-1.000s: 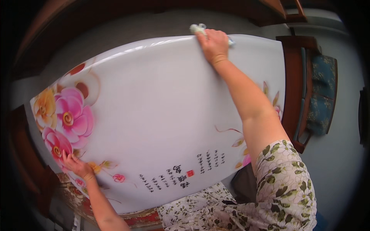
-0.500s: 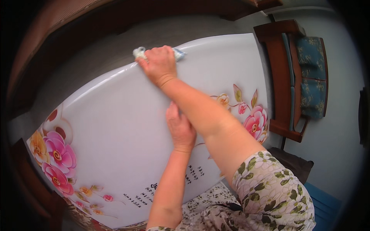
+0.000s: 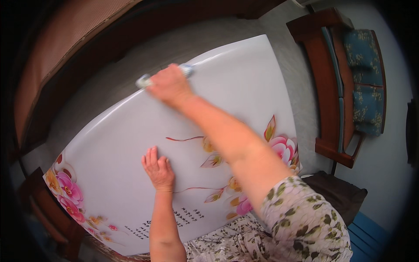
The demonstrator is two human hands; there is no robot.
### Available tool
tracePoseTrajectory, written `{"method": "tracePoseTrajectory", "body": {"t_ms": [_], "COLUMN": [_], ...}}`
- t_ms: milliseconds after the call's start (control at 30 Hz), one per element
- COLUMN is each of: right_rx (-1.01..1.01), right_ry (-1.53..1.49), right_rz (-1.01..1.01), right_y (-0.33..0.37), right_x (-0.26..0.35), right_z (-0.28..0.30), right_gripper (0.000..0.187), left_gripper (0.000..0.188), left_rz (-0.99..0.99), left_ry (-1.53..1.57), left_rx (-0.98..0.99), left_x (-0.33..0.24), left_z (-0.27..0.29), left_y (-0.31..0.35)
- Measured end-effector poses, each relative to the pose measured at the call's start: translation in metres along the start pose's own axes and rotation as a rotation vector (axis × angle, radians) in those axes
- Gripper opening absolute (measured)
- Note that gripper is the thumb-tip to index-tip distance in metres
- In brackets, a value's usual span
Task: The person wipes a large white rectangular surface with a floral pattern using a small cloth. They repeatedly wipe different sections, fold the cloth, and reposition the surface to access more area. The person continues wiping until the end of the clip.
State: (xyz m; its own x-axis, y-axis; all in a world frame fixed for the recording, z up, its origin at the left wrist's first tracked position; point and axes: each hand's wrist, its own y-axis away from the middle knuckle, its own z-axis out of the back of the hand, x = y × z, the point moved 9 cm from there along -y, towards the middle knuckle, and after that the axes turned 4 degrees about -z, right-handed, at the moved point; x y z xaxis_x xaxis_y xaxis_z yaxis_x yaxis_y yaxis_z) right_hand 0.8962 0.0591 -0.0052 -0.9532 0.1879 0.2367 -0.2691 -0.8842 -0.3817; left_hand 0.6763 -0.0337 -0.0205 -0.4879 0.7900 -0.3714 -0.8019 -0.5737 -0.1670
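A glossy white tablecloth [image 3: 122, 144] printed with pink and yellow flowers spreads in front of me and curves down at its far edge. At that edge my right hand [image 3: 170, 85] is closed over a crumpled white and bluish cloth [image 3: 144, 81]. Parts of the cloth stick out on both sides of the fingers. Lower and to the left, my left hand [image 3: 158, 170] lies flat on the printed surface with its fingers stretched out and nothing held.
A wooden bench [image 3: 323, 78] with blue-green cushions [image 3: 366, 107] stands at the right. Dark wooden furniture [image 3: 87, 56] runs along the far left, beyond a strip of grey floor [image 3: 244, 32]. A dark brown bag-like item [image 3: 336, 194] and a blue slatted piece [image 3: 369, 231] sit at the lower right.
My right hand has slid left along the far edge with the cloth. My left hand has moved left and down, away from the right forearm, and its fingers now show stretched out.
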Motion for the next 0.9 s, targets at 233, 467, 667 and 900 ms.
{"method": "tracePoseTrajectory", "body": {"t_ms": [233, 467, 667, 900], "right_rx": [0.429, -0.204, 0.01, 0.11], "right_ry": [0.579, 0.163, -0.171, -0.246], "right_rz": [-0.454, -0.867, -1.175, -1.232], "right_y": [0.07, 0.128, 0.166, 0.245], "right_x": [-0.298, -0.377, -0.409, -0.391], "right_z": [0.094, 0.122, 0.124, 0.15], "right_gripper": [0.027, 0.042, 0.048, 0.053], "left_gripper": [0.003, 0.003, 0.005, 0.006], "left_rz": [-0.022, -0.058, -0.069, -0.087], "left_ry": [-0.037, -0.039, -0.071, -0.012], "left_rx": [-0.02, -0.023, -0.038, -0.054], "left_x": [-0.005, -0.014, -0.015, -0.019], "left_z": [0.002, 0.004, 0.004, 0.001], "left_y": [0.001, -0.006, -0.005, -0.006]}}
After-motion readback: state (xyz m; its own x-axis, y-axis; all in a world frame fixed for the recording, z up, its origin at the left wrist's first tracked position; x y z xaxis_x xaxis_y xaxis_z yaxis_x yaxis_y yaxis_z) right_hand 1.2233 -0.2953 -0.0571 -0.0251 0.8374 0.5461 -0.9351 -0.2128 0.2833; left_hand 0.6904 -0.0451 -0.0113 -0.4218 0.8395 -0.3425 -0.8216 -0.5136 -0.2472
